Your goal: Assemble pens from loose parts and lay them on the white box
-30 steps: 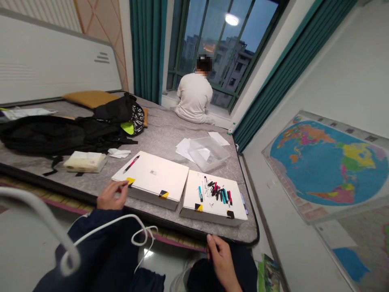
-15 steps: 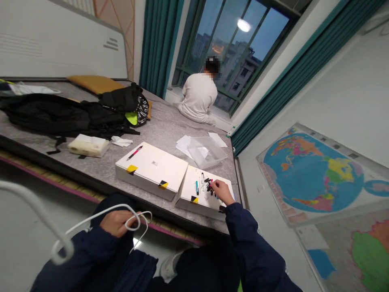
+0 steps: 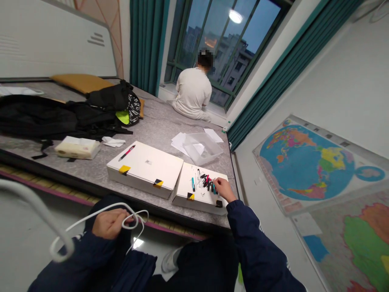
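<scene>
My right hand (image 3: 224, 190) reaches over the smaller white box (image 3: 184, 187), its fingers pinched together at the right side of a heap of small pen parts (image 3: 207, 183). Whatever lies between those fingertips is too small to make out. The heap is mostly black, with a red piece and some teal ones. Left of it lie a teal pen part (image 3: 193, 184) and clear, thin tubes. Low over my lap, my left hand (image 3: 110, 224) is closed, palm side hidden. A white cable (image 3: 88, 219) loops in front of it; I cannot tell what its fingers hold.
A larger white box (image 3: 146, 165) with a red and black pen (image 3: 127, 152) stands to the left. Behind are a clear plastic tray (image 3: 206, 151), paper sheets, a tissue pack (image 3: 77, 147) and a black backpack (image 3: 57, 117). A person (image 3: 193, 91) sits by the window, back turned.
My right hand has shifted slightly right across the heap, away from the red piece, which now shows beside it. My left hand stays closed over my lap. The whole view has turned a little.
</scene>
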Available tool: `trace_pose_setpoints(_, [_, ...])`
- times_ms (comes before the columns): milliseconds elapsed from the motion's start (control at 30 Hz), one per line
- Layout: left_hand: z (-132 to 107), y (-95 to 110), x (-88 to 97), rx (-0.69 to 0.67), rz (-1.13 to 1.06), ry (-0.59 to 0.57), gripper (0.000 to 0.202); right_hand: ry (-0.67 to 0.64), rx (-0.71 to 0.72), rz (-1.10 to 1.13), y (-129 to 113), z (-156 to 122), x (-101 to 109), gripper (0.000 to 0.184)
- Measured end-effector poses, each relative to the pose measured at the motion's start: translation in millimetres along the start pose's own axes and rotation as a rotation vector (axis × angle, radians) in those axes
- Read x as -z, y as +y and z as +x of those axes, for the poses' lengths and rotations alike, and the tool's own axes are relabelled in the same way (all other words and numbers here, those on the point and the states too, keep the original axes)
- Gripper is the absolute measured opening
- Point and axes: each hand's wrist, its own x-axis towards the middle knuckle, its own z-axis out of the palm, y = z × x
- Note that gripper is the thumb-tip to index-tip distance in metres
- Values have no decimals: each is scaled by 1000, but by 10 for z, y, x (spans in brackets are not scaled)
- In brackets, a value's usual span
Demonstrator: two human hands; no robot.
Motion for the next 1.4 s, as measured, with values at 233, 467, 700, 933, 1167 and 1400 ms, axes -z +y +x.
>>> trace_pose_setpoints(233, [23, 51, -124, -52, 5, -75, 43, 4, -21, 12, 49, -24, 11, 39])
trace_pose_setpoints(467, [-43, -24, -251, 2, -27, -68, 33, -15, 11, -39, -14, -58, 14, 31])
trace_pose_setpoints(700, [-57, 6, -282, 51, -76, -65, 33, -238, 133, -91, -60, -135, -102, 18])
trace_pose_setpoints(933, [-70, -37, -249, 7, -84, -64, 36, -264, 144, -200, -95, -233, -321, 20])
trace_pose_setpoints(1167, [-98, -105, -272, -6, -125, -46, 39, -172, 141, -240, -192, -296, -297, 16])
trace_pose_setpoints(1400, [83, 150, -215, 398, -424, -126, 53, -93, 106, -263, -645, -231, -456, 21])
